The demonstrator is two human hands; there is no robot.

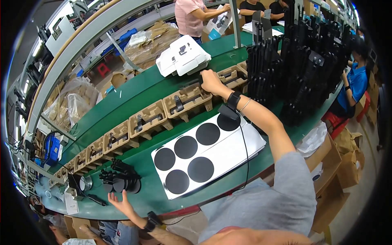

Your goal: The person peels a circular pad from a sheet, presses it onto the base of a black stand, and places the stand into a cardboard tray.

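Beyond the disc sheet [228, 159], my right hand [211, 83] looks clamped on a black part [200, 79]; left of the sheet, my left hand [125, 207] has fingers apart. The part seems stiff, light; I'd grip it mid-body.

I log: trays [188, 108] along surface [149, 201] | sheets [224, 158] before trays | part cluster [127, 175] left of sheets | carton [188, 65] behind trays | part stack [302, 67] right
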